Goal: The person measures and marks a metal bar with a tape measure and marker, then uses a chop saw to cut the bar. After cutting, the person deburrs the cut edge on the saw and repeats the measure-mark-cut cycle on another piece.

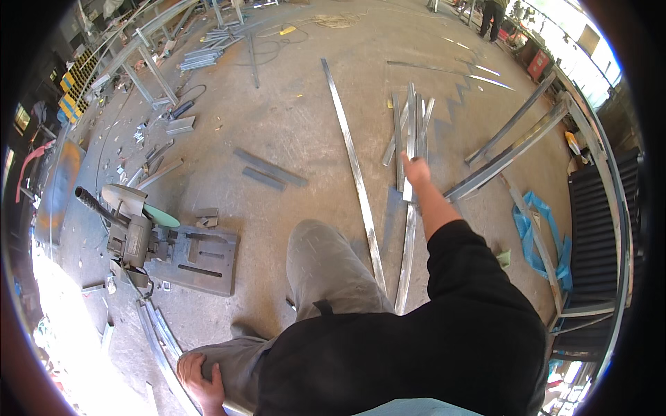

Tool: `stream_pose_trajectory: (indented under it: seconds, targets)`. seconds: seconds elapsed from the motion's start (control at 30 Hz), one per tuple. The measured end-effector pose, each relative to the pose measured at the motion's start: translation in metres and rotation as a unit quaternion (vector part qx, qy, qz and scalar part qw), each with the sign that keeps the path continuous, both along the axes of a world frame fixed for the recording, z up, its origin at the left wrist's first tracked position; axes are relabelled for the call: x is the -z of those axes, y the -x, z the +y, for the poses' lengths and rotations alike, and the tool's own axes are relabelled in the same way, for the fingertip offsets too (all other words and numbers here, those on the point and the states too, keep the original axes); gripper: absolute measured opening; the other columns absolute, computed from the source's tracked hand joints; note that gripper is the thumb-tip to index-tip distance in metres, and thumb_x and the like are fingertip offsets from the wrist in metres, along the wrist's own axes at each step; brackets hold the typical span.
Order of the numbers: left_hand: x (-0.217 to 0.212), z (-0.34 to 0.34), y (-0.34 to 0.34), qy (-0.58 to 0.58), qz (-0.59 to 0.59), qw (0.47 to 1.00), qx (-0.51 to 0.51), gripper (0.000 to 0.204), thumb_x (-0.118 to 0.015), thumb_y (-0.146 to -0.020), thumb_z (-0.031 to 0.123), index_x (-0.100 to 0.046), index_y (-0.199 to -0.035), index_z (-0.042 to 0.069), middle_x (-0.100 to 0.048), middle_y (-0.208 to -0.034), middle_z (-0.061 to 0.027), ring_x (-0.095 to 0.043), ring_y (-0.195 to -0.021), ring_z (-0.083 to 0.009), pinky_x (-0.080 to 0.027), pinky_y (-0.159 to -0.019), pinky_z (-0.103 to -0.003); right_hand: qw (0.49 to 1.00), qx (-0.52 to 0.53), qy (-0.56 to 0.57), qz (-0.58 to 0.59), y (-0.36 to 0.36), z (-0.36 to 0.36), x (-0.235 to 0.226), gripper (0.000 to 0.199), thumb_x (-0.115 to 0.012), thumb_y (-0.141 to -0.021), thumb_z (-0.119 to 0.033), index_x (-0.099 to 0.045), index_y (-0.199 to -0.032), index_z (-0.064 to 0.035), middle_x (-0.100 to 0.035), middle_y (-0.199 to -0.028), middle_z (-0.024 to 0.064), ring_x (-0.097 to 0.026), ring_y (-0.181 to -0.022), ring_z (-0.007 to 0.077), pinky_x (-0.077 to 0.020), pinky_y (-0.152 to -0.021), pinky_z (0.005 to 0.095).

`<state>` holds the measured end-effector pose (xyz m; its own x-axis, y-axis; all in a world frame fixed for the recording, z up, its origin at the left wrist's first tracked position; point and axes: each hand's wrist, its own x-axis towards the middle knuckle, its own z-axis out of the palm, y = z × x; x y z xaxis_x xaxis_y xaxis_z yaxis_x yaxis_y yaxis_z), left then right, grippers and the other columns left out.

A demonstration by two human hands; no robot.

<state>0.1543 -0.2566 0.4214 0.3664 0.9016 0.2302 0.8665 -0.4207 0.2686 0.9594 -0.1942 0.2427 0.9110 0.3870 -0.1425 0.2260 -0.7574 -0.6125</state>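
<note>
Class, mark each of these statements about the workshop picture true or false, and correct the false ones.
1. The right hand grips a long metal strip. True.
2. The left hand holds a hammer. False: it rests on the person's own knee, holding nothing.
3. A chop saw stands on the floor to the person's left. True.
4. The blue plastic sheet lies beside the chop saw. False: it lies far to the right, by the long steel frames.
5. Another person stands in the distance. True.
</note>
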Motion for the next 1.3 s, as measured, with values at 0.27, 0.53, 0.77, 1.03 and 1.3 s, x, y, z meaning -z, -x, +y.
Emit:
stream_pose_trajectory:
  seconds: [0.27, 0.53, 0.77, 1.03, 1.3]
  targets:
    - [0.005, 0.001, -0.001, -0.009, -0.009, 1.000, -0.002, 0.032, -0.077, -0.075, 0.018, -0.069, -0.100, 0.000, -0.070, -0.109, -0.0168, -0.061, -0.113, -0.0412, -0.040, -0.111, -0.055, 0.930, -0.295, 0.151, 0.160, 0.228, -0.112, 0.189, 0.076, -0.054, -0.094, -0.071, -0.079, -0.096, 0.0003, -0.078, -0.098, 0.0214, -0.076, -0.091, 0.0383, -0.0580, -0.085, 0.0487]
    - [0.001, 0.007, -0.003, 0.011, -0.006, 1.000, 0.003, 0.031, -0.077, -0.074, 0.017, -0.070, -0.099, 0.000, -0.070, -0.108, -0.0172, -0.061, -0.113, -0.0413, -0.041, -0.110, -0.054, 0.751, -0.482, 0.348, 0.287, 0.231, -0.194, 0.209, 0.069, -0.057, -0.092, -0.066, -0.080, -0.093, -0.0006, -0.078, -0.090, 0.0209, -0.077, -0.083, 0.0362, -0.0593, -0.081, 0.0468]
    - [0.000, 0.002, -0.008, -0.025, -0.035, 0.999, 0.002, 0.033, -0.079, -0.074, 0.015, -0.070, -0.102, 0.000, -0.070, -0.108, -0.0182, -0.061, -0.112, -0.0420, -0.041, -0.109, -0.054, 0.900, -0.338, 0.128, 0.245, 0.187, -0.106, 0.134, 0.056, -0.049, -0.100, -0.049, -0.073, -0.092, 0.0007, -0.074, -0.074, 0.0146, -0.072, -0.060, 0.0271, -0.0592, -0.061, 0.0413]
    - [0.003, -0.014, 0.016, -0.047, -0.177, 0.976, -0.116, 0.031, -0.073, -0.083, 0.006, -0.069, -0.112, -0.003, -0.071, -0.113, -0.0209, -0.066, -0.111, -0.0401, -0.050, -0.102, -0.048, 0.916, -0.316, -0.117, 0.216, 0.211, -0.030, -0.056, 0.064, -0.054, -0.107, -0.053, -0.067, -0.132, 0.0053, -0.074, -0.118, 0.0115, -0.065, -0.108, 0.0205, -0.0481, -0.099, 0.0331]
    - [0.085, -0.035, 0.107, 0.006, -0.436, 0.810, -0.393, 0.033, -0.059, -0.108, 0.024, -0.074, -0.109, -0.006, -0.076, -0.100, -0.0126, -0.071, -0.093, -0.0210, -0.057, -0.085, -0.035, 0.864, -0.476, -0.126, 0.106, 0.253, -0.005, -0.145, 0.045, -0.063, -0.103, -0.041, -0.070, -0.117, 0.0020, -0.074, -0.114, 0.0138, -0.067, -0.112, 0.0264, -0.0480, -0.101, 0.0375]
